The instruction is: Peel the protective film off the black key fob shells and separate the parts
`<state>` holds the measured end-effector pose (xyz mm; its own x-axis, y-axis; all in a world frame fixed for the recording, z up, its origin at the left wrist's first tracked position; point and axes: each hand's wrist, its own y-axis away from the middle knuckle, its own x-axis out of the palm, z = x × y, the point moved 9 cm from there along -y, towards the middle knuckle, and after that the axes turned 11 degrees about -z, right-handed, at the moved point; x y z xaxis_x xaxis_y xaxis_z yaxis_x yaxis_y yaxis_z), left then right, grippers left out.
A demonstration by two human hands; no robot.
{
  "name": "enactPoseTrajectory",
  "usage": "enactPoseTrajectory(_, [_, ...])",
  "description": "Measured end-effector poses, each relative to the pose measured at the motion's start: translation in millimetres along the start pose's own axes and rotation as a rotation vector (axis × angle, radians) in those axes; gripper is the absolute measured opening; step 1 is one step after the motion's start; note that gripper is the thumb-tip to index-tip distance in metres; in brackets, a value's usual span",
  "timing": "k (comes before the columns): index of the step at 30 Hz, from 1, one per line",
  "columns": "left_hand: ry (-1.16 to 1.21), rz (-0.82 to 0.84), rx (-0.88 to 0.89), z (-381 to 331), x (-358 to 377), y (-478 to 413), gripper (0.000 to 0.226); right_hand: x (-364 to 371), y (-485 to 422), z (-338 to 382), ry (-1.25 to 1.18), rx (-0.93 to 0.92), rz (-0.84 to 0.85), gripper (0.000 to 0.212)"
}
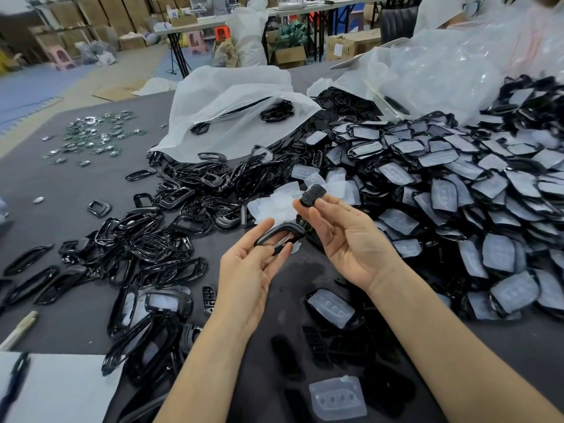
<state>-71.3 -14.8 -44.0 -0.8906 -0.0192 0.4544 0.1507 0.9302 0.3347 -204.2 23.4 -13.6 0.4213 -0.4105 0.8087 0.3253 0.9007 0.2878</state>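
Observation:
My left hand (pixel 247 270) is palm up and pinches a glossy black fob frame (pixel 279 235) between thumb and fingertips. My right hand (pixel 345 239), a little higher and to the right, pinches a small black button insert (pixel 312 195) at its fingertips. The two parts are apart. A big heap of film-covered fob shells (pixel 457 190) fills the right side of the dark table (pixel 76 325). Bare black frames (pixel 158 239) pile up on the left. Peeled clear film pieces (pixel 283 199) lie just beyond my hands.
A white plastic bag (pixel 225 117) holding a few frames lies at the back centre, clear bags (pixel 457 65) at back right. Small shiny metal parts (pixel 91 135) are scattered far left. A loose film piece (pixel 335 398) and a white sheet (pixel 55 389) lie near the front edge.

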Motion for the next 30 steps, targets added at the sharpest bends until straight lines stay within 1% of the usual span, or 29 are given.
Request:
enactPoseTrajectory(2, [0.000,0.001,-0.001,0,0,0,0.040,0,0,1,-0.003,0.001,0.002,0.045])
enactPoseTrajectory(6, [-0.003,0.007,-0.006,0,1,0,0.040,1,0,1,0.013,-0.002,0.008,0.035])
enactPoseTrajectory(9, [0.002,0.025,-0.011,0,2,1,0.040,1,1,1,0.020,-0.006,0.011,0.032])
enactPoseTrajectory(15, [0.000,0.044,-0.009,0,4,2,0.039,0,0,0,0.019,-0.007,0.003,0.032])
enactPoseTrajectory(21, [0.006,0.054,0.001,-2,4,3,0.039,0,-1,0,0.020,-0.013,-0.008,0.037])
enactPoseTrajectory(24, [-0.005,0.061,0.013,-2,5,2,0.039,-1,0,2,0.036,-0.025,-0.018,0.034])
enactPoseTrajectory(26, [-0.006,0.067,0.039,-4,5,1,0.038,-3,0,4,0.108,-0.066,-0.037,0.020])
enactPoseTrajectory(27, [0.001,0.070,0.060,-5,5,1,0.038,-5,0,5,0.183,-0.107,-0.063,0.012])
enactPoseTrajectory(28, [0.013,0.075,0.082,-8,6,1,0.037,-8,0,7,0.283,-0.161,-0.107,0.010])
enactPoseTrajectory(30, [0.040,0.089,0.120,-12,7,2,0.036,-12,1,11,0.464,-0.248,-0.191,0.015])
